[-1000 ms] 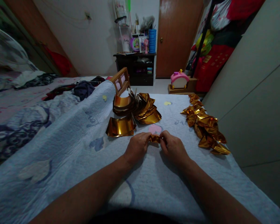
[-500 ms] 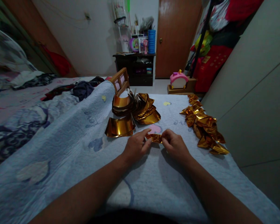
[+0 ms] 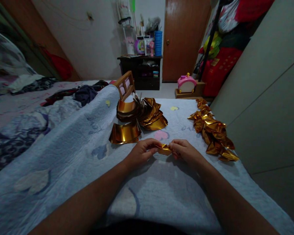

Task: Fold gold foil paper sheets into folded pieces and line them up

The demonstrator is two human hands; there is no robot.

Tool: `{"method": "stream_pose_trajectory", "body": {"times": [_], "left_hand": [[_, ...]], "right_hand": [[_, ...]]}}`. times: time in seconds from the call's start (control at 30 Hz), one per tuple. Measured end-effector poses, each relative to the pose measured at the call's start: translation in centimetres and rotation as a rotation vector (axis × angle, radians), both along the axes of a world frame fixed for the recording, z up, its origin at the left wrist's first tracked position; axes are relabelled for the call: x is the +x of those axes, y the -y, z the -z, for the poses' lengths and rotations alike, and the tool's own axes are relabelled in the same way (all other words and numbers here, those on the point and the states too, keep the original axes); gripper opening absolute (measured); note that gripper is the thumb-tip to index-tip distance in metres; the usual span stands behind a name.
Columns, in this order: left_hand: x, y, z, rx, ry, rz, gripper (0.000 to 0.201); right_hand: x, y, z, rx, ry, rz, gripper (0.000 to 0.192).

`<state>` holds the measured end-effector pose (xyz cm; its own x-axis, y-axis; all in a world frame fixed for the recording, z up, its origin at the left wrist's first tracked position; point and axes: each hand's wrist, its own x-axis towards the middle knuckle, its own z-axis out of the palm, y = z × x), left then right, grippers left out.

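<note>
We pinch a small gold foil piece (image 3: pixel 164 149) between both hands, low over the blue quilt (image 3: pixel 147 195). Left hand (image 3: pixel 142 151) closed on its left end, right hand (image 3: pixel 183 150) closed on the right end; fingertips curled tight, nearly meeting, foil bridging the gap between them. Step in hand, by our read: mid-fold, shaping this sheet into a folded ingot. Just beyond the left fingers sits a curved flat gold sheet (image 3: pixel 125 133), and past that the stack of unfolded sheets (image 3: pixel 142 111). Off beyond the right fingers, well apart, the row of finished folded pieces (image 3: pixel 214 132). Next move likely calls for tightening the crease without tearing thin foil, keeping both ends even.
</note>
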<state>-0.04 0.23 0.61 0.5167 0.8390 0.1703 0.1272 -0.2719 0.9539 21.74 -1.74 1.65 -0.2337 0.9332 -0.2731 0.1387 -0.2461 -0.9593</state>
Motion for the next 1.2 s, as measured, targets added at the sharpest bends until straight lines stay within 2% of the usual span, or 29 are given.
{"method": "stream_pose_trajectory", "body": {"times": [0.1,0.17,0.27,0.37,0.5,0.67,0.97,1.2], "left_hand": [[0.3,0.0,0.2,-0.247,0.146,-0.016,0.023],[0.3,0.0,0.1,-0.342,0.208,-0.024,0.028],[0.3,-0.1,-0.1,-0.43,0.256,-0.03,0.034],[0.2,-0.3,0.1,-0.503,0.303,-0.018,0.041],[0.1,-0.4,0.3,-0.592,0.383,0.039,0.052],[0.2,-0.3,0.1,-0.608,0.408,0.06,0.047],[0.1,-0.4,0.6,-0.555,0.342,0.024,0.04],[0.0,-0.3,0.1,-0.491,0.324,0.005,0.035]], "right_hand": [[0.3,0.1,-0.2,0.026,-0.118,0.005,0.035],[0.6,0.1,-0.4,0.051,-0.219,0.019,0.037],[1.0,0.1,-0.6,0.104,-0.317,0.0,0.037],[1.3,-0.1,-0.7,0.159,-0.318,-0.012,0.031],[1.4,-0.3,-0.6,0.158,-0.328,-0.013,0.028],[1.4,-0.2,-0.8,0.147,-0.349,-0.045,0.028],[1.1,-0.4,0.0,0.147,-0.335,-0.029,0.032],[1.0,-0.3,0.0,0.095,-0.42,-0.02,0.031]]}}
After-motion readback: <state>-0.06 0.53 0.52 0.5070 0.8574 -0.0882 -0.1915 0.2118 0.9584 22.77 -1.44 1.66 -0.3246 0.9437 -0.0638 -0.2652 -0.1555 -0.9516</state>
